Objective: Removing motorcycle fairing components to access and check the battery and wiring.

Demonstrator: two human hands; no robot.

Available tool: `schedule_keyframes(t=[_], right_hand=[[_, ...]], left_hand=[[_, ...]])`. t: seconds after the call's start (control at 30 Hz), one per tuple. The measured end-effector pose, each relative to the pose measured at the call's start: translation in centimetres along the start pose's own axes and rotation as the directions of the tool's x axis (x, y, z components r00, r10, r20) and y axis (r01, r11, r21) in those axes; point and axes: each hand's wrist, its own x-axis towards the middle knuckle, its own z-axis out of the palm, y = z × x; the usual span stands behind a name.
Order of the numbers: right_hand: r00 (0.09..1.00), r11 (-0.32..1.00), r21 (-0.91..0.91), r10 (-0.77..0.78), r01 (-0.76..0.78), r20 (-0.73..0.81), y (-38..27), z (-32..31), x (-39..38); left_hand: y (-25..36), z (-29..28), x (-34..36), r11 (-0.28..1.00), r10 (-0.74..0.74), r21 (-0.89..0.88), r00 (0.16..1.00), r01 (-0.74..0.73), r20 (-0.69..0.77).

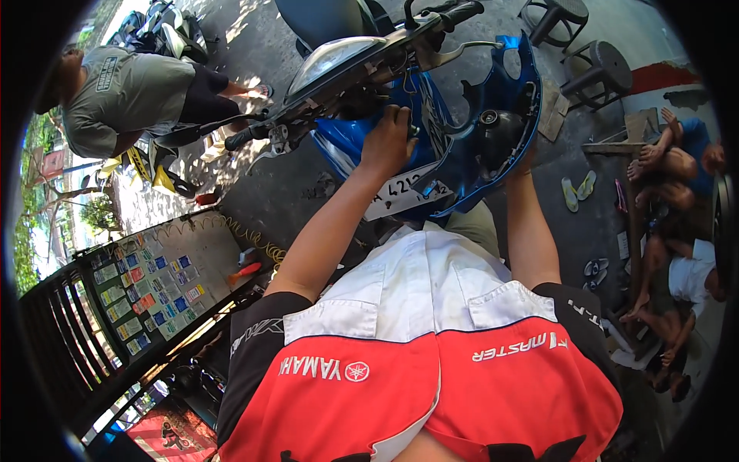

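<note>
"Red-and-white shirt fills the near view. Beyond it, what are the hands doing?"

"Left hand is up at the motorbike's blue bodywork, fingers bent inward. I can't tell whether they grip anything; just a small green bit shows beside them. Right hand is mostly tucked behind the edge of the blue shell. It seems to bear the shell, but its fingers are hidden, so how closed they are I can't say."

"How would you handle that?"

"I'd judge the right should give steady support while the left works at the front of the bike. Tilt the shell so its inside shows, mind the dark cable curving beside it, and ease rather than tug; thin plastic could crack or scratch."

"And how does the shell look?"

"Glossy blue at the rim, deeply curved, dark in its hollow, with a round black socket inside. It stands tilted, nearer the person than the handlebar, its lower end overlapping the white plate in view. Whether those two touch, I can't tell."
</note>
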Motion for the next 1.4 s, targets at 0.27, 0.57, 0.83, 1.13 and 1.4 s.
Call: schedule_keyframes(t=[0.27,0.57,0.83,1.13,1.4], right_hand=[[0.990,0.902,-0.411,-0.107,0.134,0.088,1.0,2.9,1.8],[0.992,0.992,0.001,0.123,-0.123,0.017,3.1,4.5,-0.8],[0.974,0.972,0.061,0.225,-0.226,0.019,6.5,7.3,-3.0],[0.870,0.887,-0.014,0.456,-0.462,0.186,5.0,8.4,-2.0],[0.926,0.913,-0.158,0.374,-0.377,-0.047,5.4,10.9,-3.9]], left_hand=[[-0.3,0.4,1.6,0.993,-0.078,0.107,0.977,0.058,0.200],[-3.0,-9.6,-2.2,0.918,-0.188,-0.298,0.949,0.261,0.251],[-2.7,-11.9,-0.7,0.638,-0.183,-0.586,0.837,0.500,0.516],[-1.5,-4.1,-0.3,0.468,-0.273,-0.697,0.839,0.544,0.471],[-2.2,-4.3,-0.3,0.341,-0.241,-0.794,0.863,0.504,0.444]])
